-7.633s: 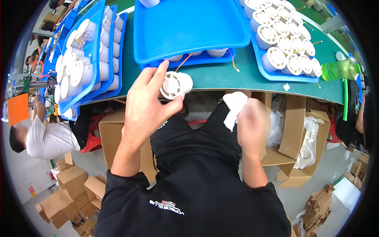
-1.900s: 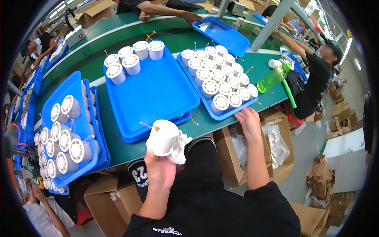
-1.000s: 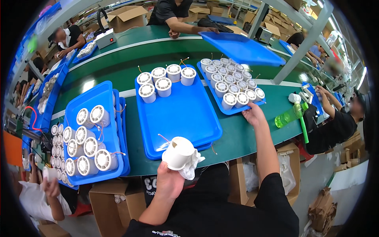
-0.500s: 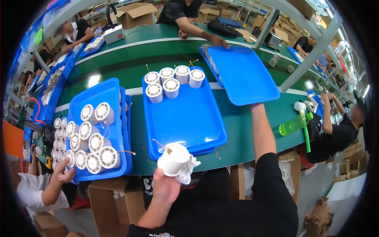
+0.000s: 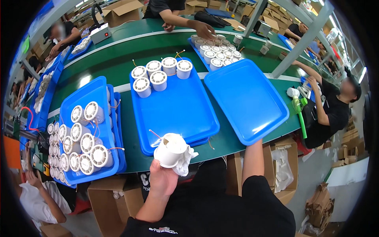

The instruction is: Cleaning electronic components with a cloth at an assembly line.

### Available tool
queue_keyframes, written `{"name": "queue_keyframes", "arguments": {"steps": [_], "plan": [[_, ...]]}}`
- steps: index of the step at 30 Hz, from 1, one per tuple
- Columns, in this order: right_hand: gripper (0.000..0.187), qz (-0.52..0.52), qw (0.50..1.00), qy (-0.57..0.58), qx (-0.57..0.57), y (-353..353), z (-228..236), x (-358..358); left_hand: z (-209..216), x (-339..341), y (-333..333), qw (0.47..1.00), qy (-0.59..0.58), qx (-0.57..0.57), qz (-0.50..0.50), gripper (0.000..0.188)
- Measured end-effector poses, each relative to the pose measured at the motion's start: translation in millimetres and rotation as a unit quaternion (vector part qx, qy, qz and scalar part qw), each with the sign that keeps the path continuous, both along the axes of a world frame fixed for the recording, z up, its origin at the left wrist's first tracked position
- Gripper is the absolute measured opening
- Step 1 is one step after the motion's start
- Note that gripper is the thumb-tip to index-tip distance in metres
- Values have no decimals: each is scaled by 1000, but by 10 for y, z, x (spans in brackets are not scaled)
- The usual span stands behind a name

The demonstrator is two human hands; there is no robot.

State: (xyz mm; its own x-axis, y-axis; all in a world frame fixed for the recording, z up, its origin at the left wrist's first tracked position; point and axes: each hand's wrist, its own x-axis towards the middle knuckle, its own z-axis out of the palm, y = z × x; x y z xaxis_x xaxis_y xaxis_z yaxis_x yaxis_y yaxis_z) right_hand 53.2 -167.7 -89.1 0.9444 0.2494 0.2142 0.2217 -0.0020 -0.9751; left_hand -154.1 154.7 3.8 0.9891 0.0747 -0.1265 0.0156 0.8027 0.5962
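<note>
The left hand [image 5: 162, 179] is clamped on a white fan [image 5: 170, 149] together with a white cloth [image 5: 184, 162], held just over the near edge of the desk [image 5: 130, 134], in front of the middle tray [image 5: 177, 108]. The right hand is hidden under the near edge of the empty tray [image 5: 246, 100], so I cannot tell whether its grip is closed; the forearm [image 5: 252, 158] reaches up to that tray.

Judging by the trays, the work looks partly done. The middle tray holds five fans [image 5: 160, 73] in a cluster at its far end, with most of its floor bare. The left tray [image 5: 89, 130], at the left near part of the desk, is stacked on others and carries about ten fans lying on their sides, wires trailing. The empty tray to the right holds nothing. A further tray [image 5: 215, 53] beyond it, packed with fans, sits under another person's hand [image 5: 205, 29] at the far edge.
</note>
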Motion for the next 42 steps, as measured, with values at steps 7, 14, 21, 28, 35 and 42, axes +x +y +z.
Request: {"name": "queue_keyframes", "arguments": {"steps": [7,14,21,28,35,42], "plan": [[41,-17,958,-19,-285,-208,-43,-689,-116,-56,-66,999,-26,-21,-14,86],[41,-14,835,-55,-547,-939,108,-747,-153,-106,-83,1000,-29,1,-4,79],[28,154,771,129,-604,-523,855,-988,-166,-200,-54,997,-42,6,59,68],[77,326,765,523,-187,-671,585,-833,-131,-215,-128,998,-25,4,53,71],[28,251,928,11,-276,480,742,-1839,-253,-414,-325,996,-44,9,76,79],[40,-42,987,-147,-37,1476,316,-2366,-556,-631,-587,996,-84,-14,28,67]]}}
